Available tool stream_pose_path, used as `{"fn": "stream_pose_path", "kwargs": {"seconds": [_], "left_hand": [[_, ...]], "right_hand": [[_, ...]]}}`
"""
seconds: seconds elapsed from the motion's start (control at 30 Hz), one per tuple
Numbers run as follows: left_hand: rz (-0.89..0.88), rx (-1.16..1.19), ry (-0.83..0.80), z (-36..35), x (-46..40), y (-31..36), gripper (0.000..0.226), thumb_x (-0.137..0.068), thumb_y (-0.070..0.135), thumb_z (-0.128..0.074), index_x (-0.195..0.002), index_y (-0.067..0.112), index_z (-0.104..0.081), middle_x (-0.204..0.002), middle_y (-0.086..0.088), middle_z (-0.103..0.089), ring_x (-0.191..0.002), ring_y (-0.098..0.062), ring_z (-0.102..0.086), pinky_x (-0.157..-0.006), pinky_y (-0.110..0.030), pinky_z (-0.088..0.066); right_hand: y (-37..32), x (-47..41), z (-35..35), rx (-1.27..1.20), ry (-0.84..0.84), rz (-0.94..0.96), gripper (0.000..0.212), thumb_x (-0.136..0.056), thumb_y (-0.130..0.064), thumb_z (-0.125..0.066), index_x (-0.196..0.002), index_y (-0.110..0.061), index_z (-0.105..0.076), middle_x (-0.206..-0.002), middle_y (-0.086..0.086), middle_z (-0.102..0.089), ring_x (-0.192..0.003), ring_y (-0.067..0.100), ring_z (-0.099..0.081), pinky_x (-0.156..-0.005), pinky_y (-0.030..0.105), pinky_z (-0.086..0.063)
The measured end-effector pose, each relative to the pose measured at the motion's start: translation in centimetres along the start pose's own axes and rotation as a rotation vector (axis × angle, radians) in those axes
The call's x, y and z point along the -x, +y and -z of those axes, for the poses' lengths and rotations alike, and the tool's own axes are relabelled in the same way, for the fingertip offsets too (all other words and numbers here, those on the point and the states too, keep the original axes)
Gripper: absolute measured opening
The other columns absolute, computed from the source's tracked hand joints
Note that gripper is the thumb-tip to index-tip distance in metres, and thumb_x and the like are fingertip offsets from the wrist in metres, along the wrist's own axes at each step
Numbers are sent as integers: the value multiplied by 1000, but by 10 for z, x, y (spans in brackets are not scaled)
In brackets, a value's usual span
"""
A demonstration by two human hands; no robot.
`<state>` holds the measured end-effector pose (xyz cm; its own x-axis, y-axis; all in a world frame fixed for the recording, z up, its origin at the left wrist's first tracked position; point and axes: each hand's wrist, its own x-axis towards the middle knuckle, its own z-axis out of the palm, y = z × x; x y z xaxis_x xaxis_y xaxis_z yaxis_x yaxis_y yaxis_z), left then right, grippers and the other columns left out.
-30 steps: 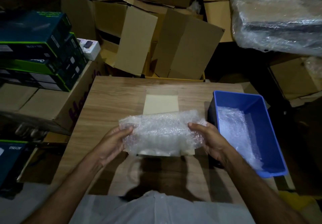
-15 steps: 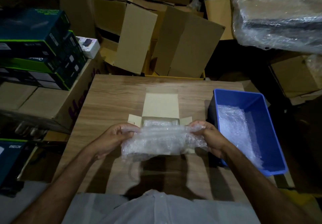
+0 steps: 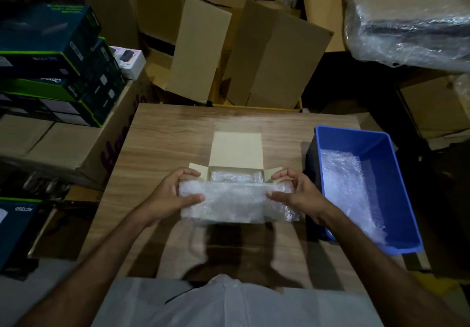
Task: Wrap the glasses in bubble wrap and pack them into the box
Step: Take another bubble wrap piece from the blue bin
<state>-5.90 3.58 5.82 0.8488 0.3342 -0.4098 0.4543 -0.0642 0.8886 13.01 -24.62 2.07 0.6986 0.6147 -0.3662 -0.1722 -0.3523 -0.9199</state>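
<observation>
1. Bubble-wrapped bundle (image 3: 229,203), mid-frame, had sunk from above the box (image 3: 235,171) to its near edge.
2. Left hand (image 3: 173,195) and right hand (image 3: 296,193) pinched its ends.
3. Packing looked imminent.

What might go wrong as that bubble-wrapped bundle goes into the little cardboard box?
The small open cardboard box already holds a wrapped item, so the clear bubble-wrapped bundle may not fit. The left hand and right hand grip only its ends; the wrap might loosen or slip.
</observation>
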Motion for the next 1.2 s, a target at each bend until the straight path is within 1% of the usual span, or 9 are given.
{"fn": "stream_pose_path", "kwargs": {"seconds": [0.13, 0.3, 0.43, 0.53, 0.6, 0.73, 0.83, 1.03, 1.2], "left_hand": [[-96, -270, -60, -1, -12, -14, 17, -90, 6, -72, -101, 19, -68, -102, -4, -70, -87, -11, -72, -74, -41, -64], [-256, -640, -82, -8, -27, -31, 36, -80, -5, -62, -75, 30, -67, -96, 1, -56, -91, -6, -55, -78, -29, -51], [-255, -729, -146, -8, -30, -34, 9, -81, 26, -68, -88, 28, -73, -99, 13, -50, -94, 3, -53, -77, -17, -48], [-260, -815, -193, -11, -34, -35, 11, -86, 37, -63, -82, 27, -66, -98, 13, -50, -88, 1, -53, -74, -21, -48], [-251, -871, -214, -13, -39, -37, 15, -86, 40, -59, -86, 26, -62, -97, 11, -51, -86, -3, -55, -75, -32, -52], [-390, -1070, -244, -22, -47, -35, 18, -86, 16, -64, -101, 19, -73, -102, 4, -58, -96, -15, -57, -80, -29, -48], [-536, -1196, -286, -25, -50, -30, 28, -66, 1, -74, -84, 22, -71, -90, 2, -61, -87, -20, -56, -70, -37, -47], [-425, -1336, -433, -36, -53, -33, 17, -81, 18, -70, -98, 18, -73, -99, 0, -63, -89, -22, -61, -74, -29, -49], [-274, -1499, -515, -50, -56, -28, 39, -88, 41, -44, -80, 13, -69, -84, -8, -70, -74, -30, -66, -78, -40, -57]], "right_hand": [[2, -3, -9, 172, -90, 89, 12, -94, -4, -67, -96, -13, -75, -100, 3, -74, -86, 22, -72, -69, 32, -61], [9, -7, -19, 499, -124, 162, 13, -86, -14, -72, -82, -23, -81, -105, -6, -70, -95, 3, -65, -77, 18, -54], [8, -14, -28, 735, -168, 137, 32, -92, -28, -69, -60, -28, -63, -63, -10, -63, -58, 1, -58, -61, 26, -44], [10, -13, -35, 899, -160, 232, 11, -90, -18, -69, -96, -27, -66, -89, -5, -71, -77, 13, -67, -68, 27, -50], [12, -12, -40, 984, -182, 270, 24, -92, -18, -66, -112, -31, -63, -102, -7, -71, -88, 14, -68, -74, 31, -57], [15, -19, -52, 1245, -233, 394, 28, -88, -9, -67, -99, -33, -76, -104, -12, -70, -101, 14, -60, -86, 32, -52], [17, -21, -58, 1245, -324, 321, 25, -86, -4, -71, -98, -25, -77, -113, -3, -62, -103, 16, -63, -83, 34, -59], [20, -34, -67, 1350, -641, 229, 21, -97, -17, -57, -98, -3, -73, -105, 12, -70, -90, 19, -53, -100, 40, -49], [16, -34, -66, 1328, -529, 194, 29, -90, -1, -67, -116, -13, -74, -125, 12, -61, -113, 25, -63, -96, 35, -53]]}}
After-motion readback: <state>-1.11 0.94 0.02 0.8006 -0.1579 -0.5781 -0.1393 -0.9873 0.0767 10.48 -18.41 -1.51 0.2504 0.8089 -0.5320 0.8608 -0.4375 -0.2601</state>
